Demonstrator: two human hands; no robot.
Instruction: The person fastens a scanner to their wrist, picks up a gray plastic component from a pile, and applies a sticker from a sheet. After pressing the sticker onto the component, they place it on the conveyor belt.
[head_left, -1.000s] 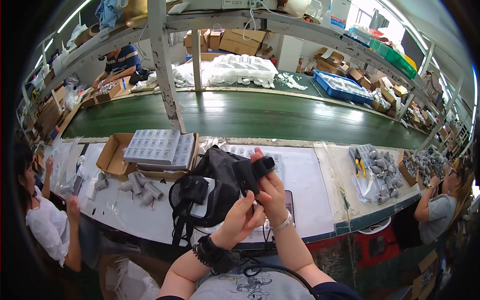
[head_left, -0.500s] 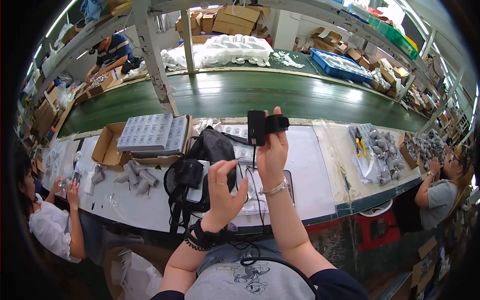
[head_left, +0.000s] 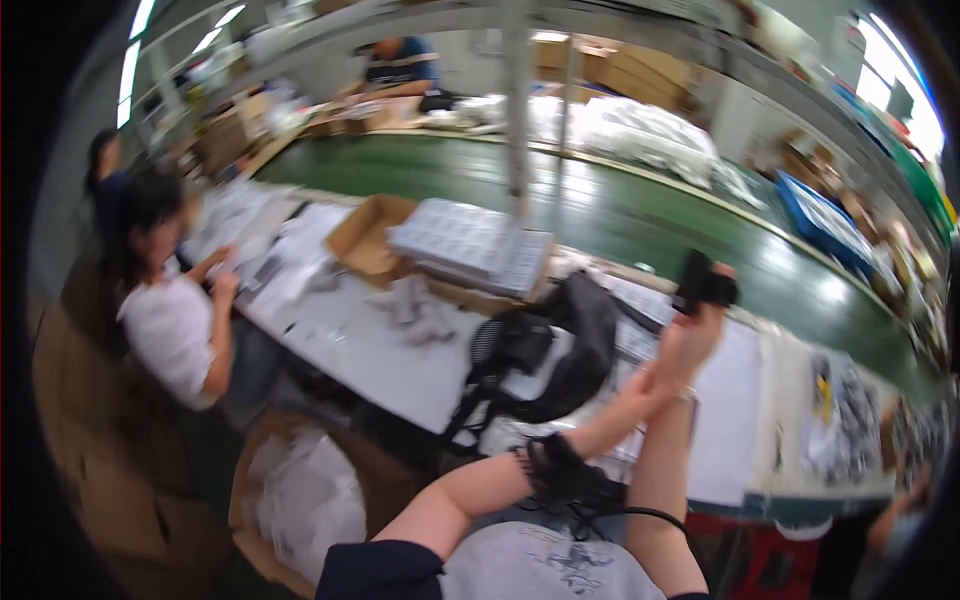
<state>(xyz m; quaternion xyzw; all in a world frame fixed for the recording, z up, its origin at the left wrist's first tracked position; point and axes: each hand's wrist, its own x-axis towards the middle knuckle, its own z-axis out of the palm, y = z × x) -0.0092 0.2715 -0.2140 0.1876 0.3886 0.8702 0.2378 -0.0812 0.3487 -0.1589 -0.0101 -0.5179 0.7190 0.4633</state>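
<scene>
My right hand is raised over the bench, its fingers pointing up. Across those fingers sits a small black box-shaped device with a black strap; it hides much of them, but they look stretched out. My left hand lies against my right wrist, next to a pale bracelet; its fingers are smeared by motion. A coiled black band circles my left wrist. Left of my hands, a black mesh bag with straps rests on the bench.
An open cardboard box and stacked printed white sheets stand farther left, near grey cylindrical parts. Beyond runs a green conveyor. A person in white works at left. Bagged grey parts lie at right.
The view has swung left, so the bench appears shifted right. My left hand, held apart before with fingers spread, has come against my right wrist. The black device remains on my right hand.
</scene>
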